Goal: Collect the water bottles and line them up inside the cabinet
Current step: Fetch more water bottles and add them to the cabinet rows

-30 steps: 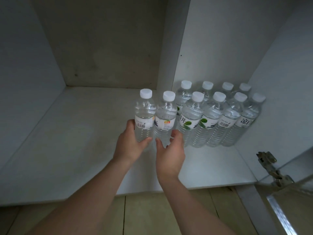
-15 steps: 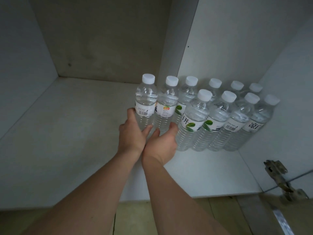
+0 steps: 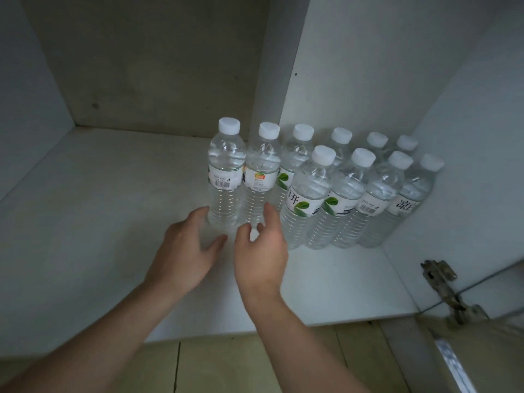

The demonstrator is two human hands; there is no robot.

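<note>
On the cabinet shelf [image 3: 113, 222], toward its back right corner, the left hand [image 3: 184, 251] and right hand [image 3: 261, 251] are hovering spread, gripping nothing, risking toppling the two end bottles [image 3: 226, 171] leftward.

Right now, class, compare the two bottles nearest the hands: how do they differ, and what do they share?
The leftmost bottle shows a barcode on its label; the second bottle shows an orange patch. The leftmost has bare shelf on its left; the second stands between bottles. Both are upright, clear, white-capped, in the back row, with the left hand and right hand open before them.
</note>
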